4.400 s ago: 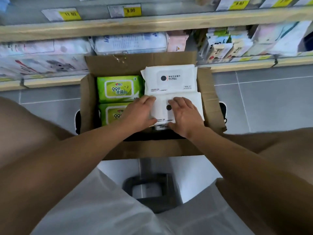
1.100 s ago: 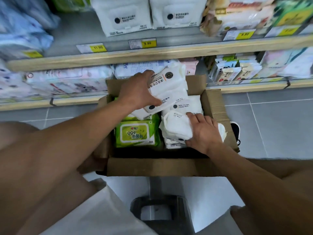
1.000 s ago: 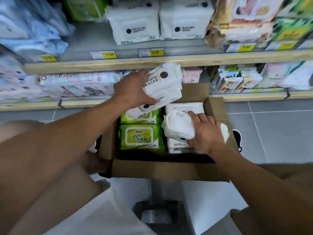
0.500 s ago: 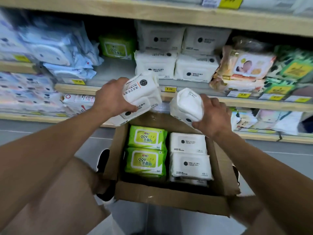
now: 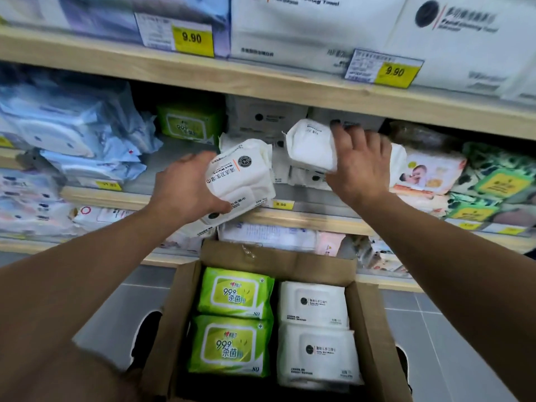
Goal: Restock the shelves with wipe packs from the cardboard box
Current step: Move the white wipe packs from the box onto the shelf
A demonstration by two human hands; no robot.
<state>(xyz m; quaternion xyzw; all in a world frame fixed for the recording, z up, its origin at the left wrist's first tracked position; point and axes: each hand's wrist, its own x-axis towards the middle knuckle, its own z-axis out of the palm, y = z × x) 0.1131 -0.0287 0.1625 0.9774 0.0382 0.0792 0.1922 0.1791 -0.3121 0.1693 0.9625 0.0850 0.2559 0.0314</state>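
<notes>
My left hand (image 5: 185, 190) grips two stacked white wipe packs (image 5: 240, 181) just in front of the middle shelf (image 5: 162, 166). My right hand (image 5: 358, 166) holds another white wipe pack (image 5: 310, 146) up against the white packs stacked on that shelf (image 5: 266, 120). Below, the open cardboard box (image 5: 368, 329) holds two green wipe packs (image 5: 235, 294) on its left side and white wipe packs (image 5: 313, 306) on its right.
A wooden shelf edge (image 5: 261, 82) with yellow 9.90 price tags (image 5: 191, 39) runs above the hands. Blue packs (image 5: 72, 126) lie left on the middle shelf, a green pack (image 5: 188, 123) behind, baby and green-patterned packs (image 5: 493, 181) right. Grey tile floor (image 5: 452, 329) flanks the box.
Both hands lifted white packs out of the box and carried them up to the middle shelf. The view has tilted up toward the shelves.
</notes>
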